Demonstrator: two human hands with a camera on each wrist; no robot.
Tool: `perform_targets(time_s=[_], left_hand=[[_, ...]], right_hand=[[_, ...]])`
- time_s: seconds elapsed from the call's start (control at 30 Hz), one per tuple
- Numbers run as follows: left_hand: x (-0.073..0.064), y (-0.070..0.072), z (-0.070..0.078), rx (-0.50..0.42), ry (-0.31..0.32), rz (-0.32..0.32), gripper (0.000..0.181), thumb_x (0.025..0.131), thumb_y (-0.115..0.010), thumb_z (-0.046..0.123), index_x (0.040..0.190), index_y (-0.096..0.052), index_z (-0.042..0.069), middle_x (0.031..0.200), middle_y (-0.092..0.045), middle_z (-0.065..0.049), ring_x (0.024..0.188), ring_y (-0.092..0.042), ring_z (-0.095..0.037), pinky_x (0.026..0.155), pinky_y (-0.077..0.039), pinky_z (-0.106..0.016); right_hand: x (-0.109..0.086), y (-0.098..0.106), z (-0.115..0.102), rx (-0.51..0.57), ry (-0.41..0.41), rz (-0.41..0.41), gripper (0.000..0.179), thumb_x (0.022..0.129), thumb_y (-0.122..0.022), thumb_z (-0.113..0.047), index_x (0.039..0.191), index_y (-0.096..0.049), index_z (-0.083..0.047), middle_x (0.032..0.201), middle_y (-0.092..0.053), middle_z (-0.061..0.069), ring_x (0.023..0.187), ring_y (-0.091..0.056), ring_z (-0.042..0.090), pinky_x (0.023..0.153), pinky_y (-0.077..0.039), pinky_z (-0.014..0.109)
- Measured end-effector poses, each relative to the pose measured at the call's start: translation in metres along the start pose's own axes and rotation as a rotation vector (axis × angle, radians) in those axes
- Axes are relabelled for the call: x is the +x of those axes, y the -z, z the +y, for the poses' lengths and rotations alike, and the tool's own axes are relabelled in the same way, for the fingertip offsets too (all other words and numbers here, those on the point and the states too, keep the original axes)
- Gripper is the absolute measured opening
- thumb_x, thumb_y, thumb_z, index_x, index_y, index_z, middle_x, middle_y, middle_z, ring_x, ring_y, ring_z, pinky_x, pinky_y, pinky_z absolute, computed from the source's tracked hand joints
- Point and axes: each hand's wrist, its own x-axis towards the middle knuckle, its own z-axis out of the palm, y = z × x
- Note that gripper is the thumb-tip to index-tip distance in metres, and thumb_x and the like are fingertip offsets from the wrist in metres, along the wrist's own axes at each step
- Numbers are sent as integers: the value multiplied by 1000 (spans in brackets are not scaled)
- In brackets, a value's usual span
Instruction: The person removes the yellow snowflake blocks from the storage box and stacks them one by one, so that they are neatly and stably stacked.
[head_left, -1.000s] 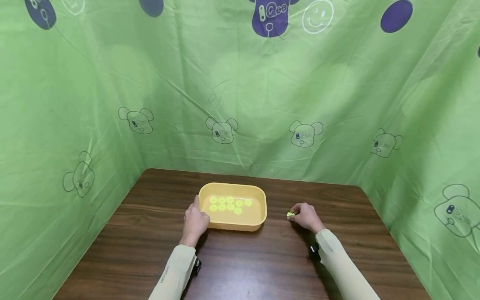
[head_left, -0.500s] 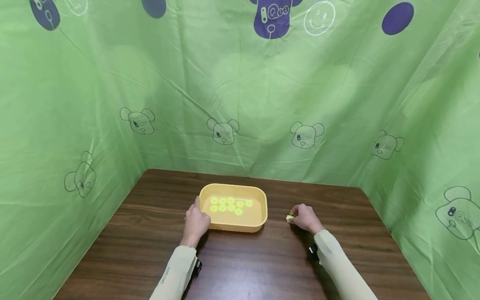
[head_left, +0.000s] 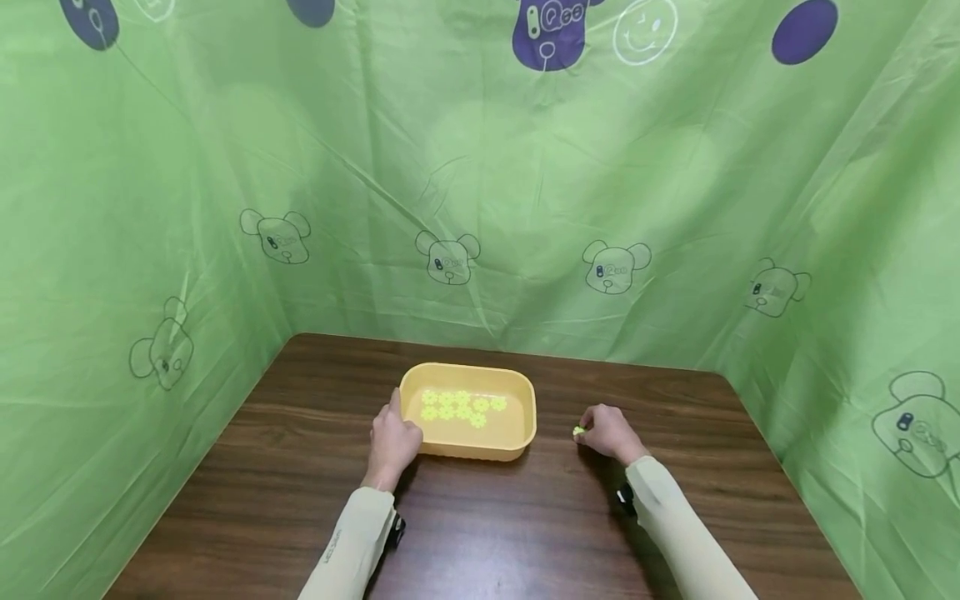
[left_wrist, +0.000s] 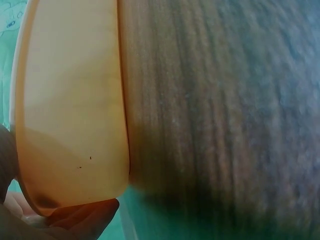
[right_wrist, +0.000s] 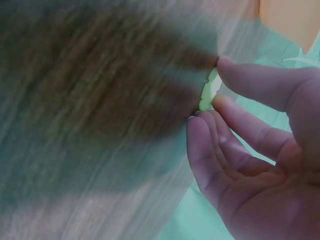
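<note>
A yellow plastic basin (head_left: 472,452) stands on the table, with several small yellow-green flower-shaped pieces (head_left: 461,397) lying flat in it. My left hand (head_left: 392,444) grips the basin's left end; in the left wrist view its fingers (left_wrist: 95,220) wrap round the corner of the basin (left_wrist: 75,115). To the right of the basin, my right hand (head_left: 610,433) pinches one more flower-shaped piece (head_left: 578,431) low over the wood. The right wrist view has this piece (right_wrist: 208,92) on edge between thumb and fingertips, with the fingertips right at the table surface.
The dark wood-grain table (head_left: 480,533) is enclosed at the back and sides by green printed cloth (head_left: 495,192). Cream sleeves (head_left: 352,542) and black wrist straps (head_left: 396,530) cover both forearms.
My right hand has edged slightly left toward the basin with the flower-shaped piece. The left hand keeps its grip, and the whole head view has shifted a little.
</note>
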Motion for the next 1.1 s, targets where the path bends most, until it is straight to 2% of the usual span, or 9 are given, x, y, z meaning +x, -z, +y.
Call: perform_targets(time_s=[0.17, 0.33, 0.4, 0.5, 0.63, 0.73, 0.9, 1.03, 1.1], left_hand=[[1, -1, 2, -4, -5, 0, 74, 83, -48, 1, 155, -34, -4, 134, -56, -33, 122, -57, -52, 102, -46, -59], [1, -2, 3, 3, -16, 2, 74, 82, -48, 0, 155, -34, -5, 134, -57, -33, 122, -57, -52, 102, -46, -59], [2, -3, 4, 1, -20, 2, 74, 82, -48, 0, 154, -34, -5, 134, -57, -33, 122, -57, -52, 102, -45, -59], [2, -3, 4, -1, -25, 4, 74, 82, -48, 0, 154, -34, -5, 133, -57, -33, 122, -57, -52, 102, -45, -59], [2, -4, 3, -3, -28, 16, 73, 82, -49, 0, 154, -36, -4, 133, -58, -33, 121, -57, -52, 102, -46, -59], [2, -5, 1, 0, -30, 23, 72, 82, -49, 0, 153, -37, -4, 132, -58, -33, 120, -58, -51, 101, -46, -59], [1, -5, 1, 7, -35, 28, 72, 82, -49, 0, 153, -37, -5, 130, -59, -33, 119, -59, -52, 100, -46, -60], [0, -5, -1, 6, -38, 36, 72, 82, -49, 0, 153, -37, -5, 129, -59, -34, 117, -59, -52, 99, -47, -60], [0, -4, -2, 6, -36, 39, 72, 81, -49, 0, 153, -37, -5, 129, -59, -34, 117, -59, -52, 99, -48, -60]], right_hand=[[2, 3, 0, -39, 24, -12, 21, 81, -81, -19, 88, -69, -3, 84, -68, 6, 76, -61, 21, 72, -53, 40], [4, 4, -3, -66, 9, 0, 24, 80, -81, -21, 90, -68, -4, 86, -68, 8, 78, -61, 24, 73, -53, 43], [4, 5, -9, -68, 19, 32, 25, 81, -81, -23, 91, -68, -4, 89, -69, 10, 80, -63, 26, 73, -53, 45], [6, 8, -24, -59, 50, 124, 24, 84, -78, -25, 93, -68, -6, 91, -70, 11, 82, -65, 28, 72, -54, 47], [14, 14, -50, -12, 107, 260, 19, 87, -73, -26, 94, -70, -9, 90, -71, 9, 82, -66, 26, 70, -54, 45], [20, 17, -74, 23, 160, 309, 16, 88, -71, -25, 92, -71, -9, 88, -71, 7, 80, -66, 23, 71, -54, 43], [29, 11, -112, 50, 225, 260, 14, 88, -73, -24, 90, -73, -10, 85, -72, 6, 74, -65, 20, 66, -53, 37], [35, -7, -134, 50, 234, 159, 15, 86, -75, -24, 90, -73, -10, 86, -72, 5, 73, -64, 18, 68, -53, 36], [37, -19, -142, 36, 248, 119, 12, 84, -76, -22, 83, -72, -10, 80, -70, 1, 70, -60, 14, 69, -51, 32]])
